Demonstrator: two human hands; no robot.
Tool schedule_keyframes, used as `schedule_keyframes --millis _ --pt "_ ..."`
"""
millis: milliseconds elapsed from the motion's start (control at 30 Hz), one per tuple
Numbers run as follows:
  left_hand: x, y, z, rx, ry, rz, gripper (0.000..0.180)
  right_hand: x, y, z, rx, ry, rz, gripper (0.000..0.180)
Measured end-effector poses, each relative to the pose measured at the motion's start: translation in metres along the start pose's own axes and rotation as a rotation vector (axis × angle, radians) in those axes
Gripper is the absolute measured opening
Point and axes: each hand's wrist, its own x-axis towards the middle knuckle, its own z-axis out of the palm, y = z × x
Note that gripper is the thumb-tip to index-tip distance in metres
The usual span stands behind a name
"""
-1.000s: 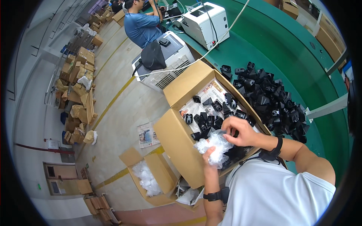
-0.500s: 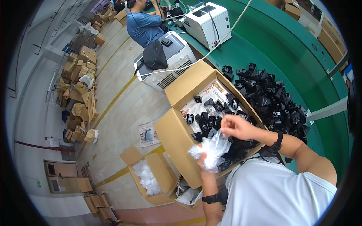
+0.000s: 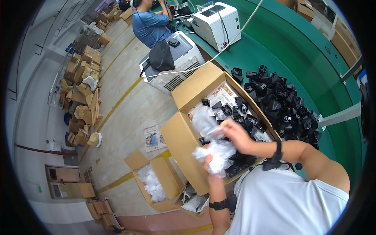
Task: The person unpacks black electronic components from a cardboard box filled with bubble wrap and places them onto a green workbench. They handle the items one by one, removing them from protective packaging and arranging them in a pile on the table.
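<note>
From the head camera, the big open cardboard box (image 3: 188, 137) sits in front of the person, and everything else is easy to place from it. The left hand (image 3: 209, 162) is over the near side of the box, with its fingers closed around a crumpled clear plastic bag (image 3: 219, 154). The right hand (image 3: 235, 135) is just above it, and its fingers pinch the top of the same bag. A second clear bag (image 3: 201, 121) lies inside the box, just behind the hands. A second ago the bag was bunched up small between both hands, closer to the body. Now the bag is pulled out longer and the hands have moved up over the box. I think the person is opening the bag or pulling something out of it, so the work on this bag is in the middle, not done. Inside the box are many small black plastic parts (image 3: 239, 111) on top of printed paper. To the right of the box, on the green table (image 3: 313, 51), is a big pile of the same black parts (image 3: 286, 105). To the left of the box, on the floor, is a smaller open box (image 3: 166, 184) with more clear bags in it. Behind the box stands a white machine (image 3: 176, 58), and past it another person in a blue shirt (image 3: 150, 25) is working.
</note>
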Motion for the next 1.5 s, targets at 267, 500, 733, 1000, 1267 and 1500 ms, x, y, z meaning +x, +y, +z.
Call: schedule_keyframes --millis 267,500,733,1000,1267,1500 --pt "0.025 -0.007 0.059 -0.081 -0.197 -0.008 0.058 -0.006 -0.007 0.044 -0.834 -0.19 -0.787 0.01" --pt "0.018 -0.006 0.107 -0.075 -0.213 0.015 0.057 0.02 0.006 0.03 -0.818 -0.057 -0.645 0.006" --pt "0.033 -0.001 0.097 0.218 0.237 0.154 0.044 0.043 0.017 0.039 -0.873 0.076 -0.751 0.008" --pt "0.054 -0.019 0.049 0.231 0.059 0.138 0.041 0.047 0.044 0.03 -0.042 0.241 -0.14 0.013" --pt "0.031 0.016 -0.001 0.119 0.104 -0.056 0.025 0.054 0.003 -0.024 -0.295 0.145 -0.155 0.015" --pt "0.02 0.017 0.025 0.323 -0.013 0.027 0.048 0.032 -0.015 -0.019 -0.793 0.021 -0.285 0.011"
